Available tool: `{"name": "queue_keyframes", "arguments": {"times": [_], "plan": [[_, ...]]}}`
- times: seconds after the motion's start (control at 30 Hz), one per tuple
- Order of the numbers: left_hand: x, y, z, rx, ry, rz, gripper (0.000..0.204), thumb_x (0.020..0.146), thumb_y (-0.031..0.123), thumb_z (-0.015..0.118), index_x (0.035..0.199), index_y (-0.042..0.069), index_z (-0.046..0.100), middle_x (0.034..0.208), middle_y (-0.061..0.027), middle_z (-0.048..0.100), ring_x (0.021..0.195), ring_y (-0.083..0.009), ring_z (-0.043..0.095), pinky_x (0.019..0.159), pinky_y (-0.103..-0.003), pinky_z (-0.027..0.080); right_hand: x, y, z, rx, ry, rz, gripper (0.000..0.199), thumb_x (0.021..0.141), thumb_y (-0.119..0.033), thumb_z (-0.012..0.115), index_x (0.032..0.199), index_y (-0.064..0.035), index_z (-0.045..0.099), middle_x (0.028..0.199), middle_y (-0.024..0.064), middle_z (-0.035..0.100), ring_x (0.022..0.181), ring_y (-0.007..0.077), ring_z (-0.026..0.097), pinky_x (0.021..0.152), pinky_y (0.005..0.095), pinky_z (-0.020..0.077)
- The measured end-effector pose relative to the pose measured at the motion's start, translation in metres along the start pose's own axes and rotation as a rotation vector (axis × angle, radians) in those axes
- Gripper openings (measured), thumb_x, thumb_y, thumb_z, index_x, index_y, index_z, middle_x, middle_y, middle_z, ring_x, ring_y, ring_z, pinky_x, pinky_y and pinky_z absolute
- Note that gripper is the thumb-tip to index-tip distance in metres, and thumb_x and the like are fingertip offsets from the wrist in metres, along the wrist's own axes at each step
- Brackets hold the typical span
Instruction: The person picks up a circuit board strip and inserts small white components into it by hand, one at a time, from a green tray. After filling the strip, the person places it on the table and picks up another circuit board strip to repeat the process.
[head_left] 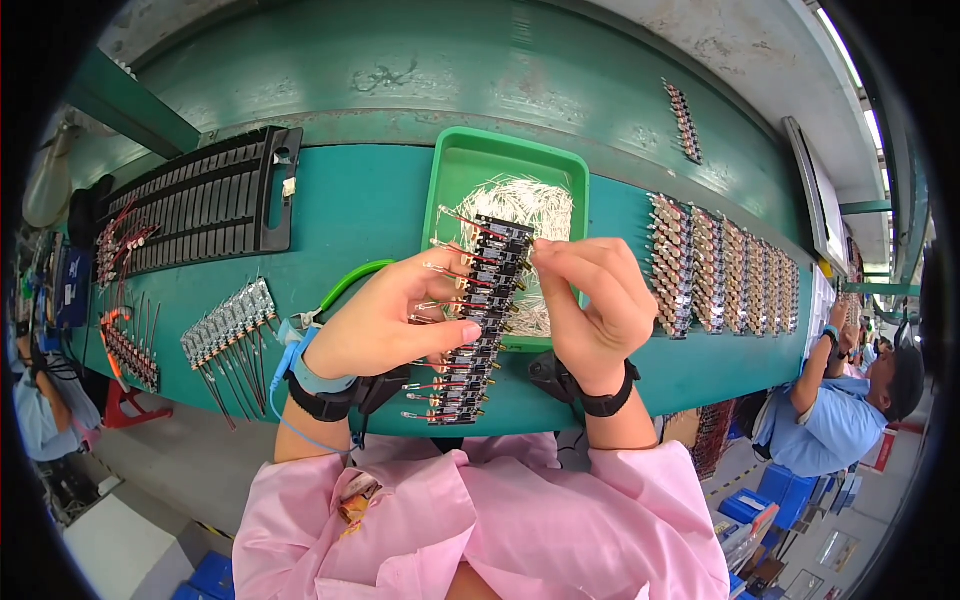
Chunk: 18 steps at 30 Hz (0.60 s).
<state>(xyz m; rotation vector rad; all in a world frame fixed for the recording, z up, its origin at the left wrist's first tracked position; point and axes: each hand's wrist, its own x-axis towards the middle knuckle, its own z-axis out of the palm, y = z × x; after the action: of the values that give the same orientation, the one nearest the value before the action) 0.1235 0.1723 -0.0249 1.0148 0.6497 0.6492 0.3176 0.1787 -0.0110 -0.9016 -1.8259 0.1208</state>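
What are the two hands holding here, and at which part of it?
Both hold one long black component strip with red-wired parts. The left hand grips its middle from the left side; the right hand pinches near its upper end.

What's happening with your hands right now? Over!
Left hand grips black component strip mid-length. Right hand pinches its top end. Strip held above green tray of loose wire parts. Nothing blocking.

Teal workbench [380,200] under a grey shelf [560,70]; concrete floor [190,470] below
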Motion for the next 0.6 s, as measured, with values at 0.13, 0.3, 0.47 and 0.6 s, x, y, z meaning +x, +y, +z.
{"name": "queue_keyframes", "arguments": {"times": [0.13, 0.3, 0.47, 0.6], "plan": [[-0.0005, 0.0038, 0.0014, -0.002, 0.027, -0.031, 0.035, 0.079, 0.006, 0.063, 0.107, 0.003, 0.041, 0.083, -0.0030, 0.056, 0.061, -0.0049, 0.051, 0.048, -0.020, 0.044, -0.0022, 0.0013, 0.0021, -0.005, 0.038, 0.014, 0.021, 0.061, 0.013, 0.065, 0.077, -0.0001, 0.062, 0.073, 0.0085, 0.063, 0.062, 0.0191, 0.057, 0.054, 0.0258, 0.0439], [-0.0013, 0.0049, 0.0014, 0.005, 0.036, -0.045, 0.037, 0.079, 0.007, 0.063, 0.107, 0.003, 0.041, 0.084, -0.0035, 0.055, 0.062, -0.0058, 0.052, 0.048, -0.021, 0.045, -0.0055, -0.0005, -0.0004, 0.043, 0.018, 0.155, 0.024, 0.069, 0.013, 0.064, 0.090, 0.0028, 0.059, 0.078, 0.0099, 0.064, 0.069, 0.0150, 0.059, 0.056, 0.0222, 0.0443], [-0.0015, 0.0024, 0.0000, -0.006, 0.037, -0.059, 0.039, 0.078, 0.007, 0.064, 0.109, 0.003, 0.041, 0.087, -0.0048, 0.056, 0.064, -0.0062, 0.053, 0.049, -0.021, 0.048, -0.0075, 0.0003, 0.0017, 0.153, 0.051, 0.242, 0.029, 0.071, 0.012, 0.062, 0.098, 0.0031, 0.056, 0.081, 0.0100, 0.064, 0.072, 0.0129, 0.059, 0.057, 0.0218, 0.0449], [-0.0004, -0.0005, -0.0011, -0.012, 0.009, -0.039, 0.039, 0.078, 0.008, 0.064, 0.110, 0.003, 0.041, 0.089, -0.0054, 0.057, 0.064, -0.0060, 0.054, 0.049, -0.020, 0.048, -0.0082, 0.0016, 0.0006, 0.262, 0.055, 0.355, 0.030, 0.073, 0.010, 0.061, 0.101, 0.0030, 0.055, 0.082, 0.0105, 0.064, 0.074, 0.0126, 0.060, 0.060, 0.0216, 0.0454]]}}
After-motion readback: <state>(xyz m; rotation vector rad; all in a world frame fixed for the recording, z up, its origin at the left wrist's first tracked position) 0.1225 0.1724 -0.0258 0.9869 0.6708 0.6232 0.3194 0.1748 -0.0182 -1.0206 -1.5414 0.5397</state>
